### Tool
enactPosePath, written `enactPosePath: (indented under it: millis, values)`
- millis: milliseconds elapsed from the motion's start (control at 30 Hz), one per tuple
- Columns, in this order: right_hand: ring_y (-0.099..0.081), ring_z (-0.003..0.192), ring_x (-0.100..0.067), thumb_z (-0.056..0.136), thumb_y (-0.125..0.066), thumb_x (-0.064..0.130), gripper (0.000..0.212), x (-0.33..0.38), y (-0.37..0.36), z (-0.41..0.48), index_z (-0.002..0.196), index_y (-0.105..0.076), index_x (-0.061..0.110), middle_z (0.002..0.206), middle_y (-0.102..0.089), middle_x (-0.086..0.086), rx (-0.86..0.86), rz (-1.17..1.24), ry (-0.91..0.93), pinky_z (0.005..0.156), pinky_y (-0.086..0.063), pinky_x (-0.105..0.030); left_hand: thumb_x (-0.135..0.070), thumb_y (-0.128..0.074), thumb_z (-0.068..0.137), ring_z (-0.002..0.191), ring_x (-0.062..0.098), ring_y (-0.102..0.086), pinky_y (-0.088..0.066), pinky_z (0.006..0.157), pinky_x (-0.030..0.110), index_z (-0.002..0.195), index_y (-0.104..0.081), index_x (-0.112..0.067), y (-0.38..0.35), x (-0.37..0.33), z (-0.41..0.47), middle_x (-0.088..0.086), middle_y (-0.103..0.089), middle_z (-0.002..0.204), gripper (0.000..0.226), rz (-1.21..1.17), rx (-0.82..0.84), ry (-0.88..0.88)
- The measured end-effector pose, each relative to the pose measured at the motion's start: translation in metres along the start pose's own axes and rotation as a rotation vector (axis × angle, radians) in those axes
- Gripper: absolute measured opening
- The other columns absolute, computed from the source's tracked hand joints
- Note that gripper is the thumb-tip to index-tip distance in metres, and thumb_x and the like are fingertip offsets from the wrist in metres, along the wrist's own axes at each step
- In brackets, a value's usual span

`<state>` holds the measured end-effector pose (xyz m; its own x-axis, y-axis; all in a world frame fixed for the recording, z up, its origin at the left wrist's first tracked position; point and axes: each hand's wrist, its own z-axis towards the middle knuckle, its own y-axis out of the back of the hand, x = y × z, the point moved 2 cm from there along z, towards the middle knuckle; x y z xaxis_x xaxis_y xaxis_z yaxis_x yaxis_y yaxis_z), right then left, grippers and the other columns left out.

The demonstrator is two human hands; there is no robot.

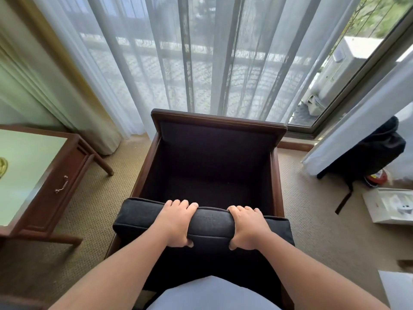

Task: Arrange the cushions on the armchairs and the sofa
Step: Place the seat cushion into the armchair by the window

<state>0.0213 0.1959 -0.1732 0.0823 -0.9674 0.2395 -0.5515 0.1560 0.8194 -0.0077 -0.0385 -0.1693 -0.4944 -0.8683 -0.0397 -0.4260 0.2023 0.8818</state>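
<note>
A dark wood-framed armchair [220, 121] with black upholstery stands in front of me, its back toward the window. A thick black seat cushion [136, 217] is held edge-up across the chair's front, wider than the gap between the arms. My left hand [176, 223] grips the cushion's upper edge left of centre, fingers over the top and thumb underneath. My right hand [247, 227] grips the same edge right of centre in the same way. The seat well [210, 173] behind the cushion is bare and dark.
A wooden side table [55, 175] with a pale top and drawer stands to the left. Sheer curtains [178, 63] hang behind the chair. A black backpack [375, 153], a red object and a white box [388, 206] lie on the carpet at right.
</note>
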Motion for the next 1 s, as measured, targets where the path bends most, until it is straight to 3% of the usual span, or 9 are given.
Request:
enactPosePath:
  millis: [167, 300, 567, 700, 867, 1000]
  values:
    - [-0.055, 0.108, -0.016, 0.053, -0.085, 0.057, 0.083, 0.003, 0.016, 0.007, 0.124, -0.047, 0.035, 0.114, -0.060, 0.015, 0.007, -0.015, 0.033, 0.095, -0.038, -0.038, -0.068, -0.076, 0.069, 0.125, 0.023, -0.047, -0.033, 0.110, 0.043, 0.150, -0.024, -0.028, 0.010, 0.011, 0.003, -0.004, -0.048, 0.136, 0.105, -0.011, 0.000, -0.044]
    - [-0.056, 0.102, -0.017, 0.051, -0.084, 0.060, 0.080, 0.004, 0.049, 0.018, 0.118, -0.048, 0.034, 0.106, -0.059, 0.015, -0.083, -0.055, 0.068, 0.084, -0.037, -0.036, -0.068, -0.076, 0.069, 0.118, 0.020, -0.051, -0.035, 0.106, 0.040, 0.147, -0.029, -0.028, 0.038, 0.024, 0.018, -0.007, -0.052, 0.127, 0.099, -0.006, -0.077, -0.061]
    - [-0.053, 0.102, -0.017, 0.059, -0.079, 0.052, 0.079, -0.010, 0.092, 0.042, 0.127, -0.043, 0.033, 0.108, -0.054, 0.012, -0.327, -0.155, 0.014, 0.094, -0.041, -0.038, -0.055, -0.079, 0.073, 0.117, 0.023, -0.047, -0.034, 0.107, 0.040, 0.151, -0.024, -0.026, 0.084, 0.029, 0.052, -0.004, -0.048, 0.129, 0.100, 0.081, -0.283, 0.010]
    - [-0.052, 0.107, -0.021, 0.063, -0.078, 0.038, 0.081, -0.004, 0.058, 0.043, 0.134, -0.042, 0.026, 0.114, -0.053, 0.007, -0.246, -0.181, -0.032, 0.099, -0.040, -0.040, -0.031, -0.081, 0.072, 0.117, 0.027, -0.047, -0.036, 0.105, 0.041, 0.151, -0.023, -0.023, 0.053, 0.014, 0.055, 0.002, -0.047, 0.133, 0.099, 0.164, -0.179, 0.053]
    - [-0.047, 0.116, -0.025, 0.066, -0.076, 0.030, 0.077, 0.007, 0.005, 0.042, 0.133, -0.040, 0.024, 0.124, -0.047, 0.001, -0.062, -0.163, -0.071, 0.101, -0.037, -0.040, -0.028, -0.081, 0.071, 0.115, 0.029, -0.046, -0.036, 0.100, 0.041, 0.151, -0.025, -0.023, -0.010, 0.007, 0.041, 0.004, -0.046, 0.133, 0.097, 0.109, -0.053, 0.035]
    - [-0.041, 0.118, -0.024, 0.062, -0.076, 0.035, 0.092, -0.003, 0.012, 0.053, 0.142, -0.031, 0.027, 0.127, -0.038, 0.002, -0.107, -0.136, -0.082, 0.105, -0.032, -0.041, -0.042, -0.077, 0.075, 0.140, 0.031, -0.026, -0.018, 0.117, 0.044, 0.158, 0.002, -0.033, -0.009, 0.026, 0.050, 0.006, -0.024, 0.155, 0.115, 0.056, -0.104, -0.001]
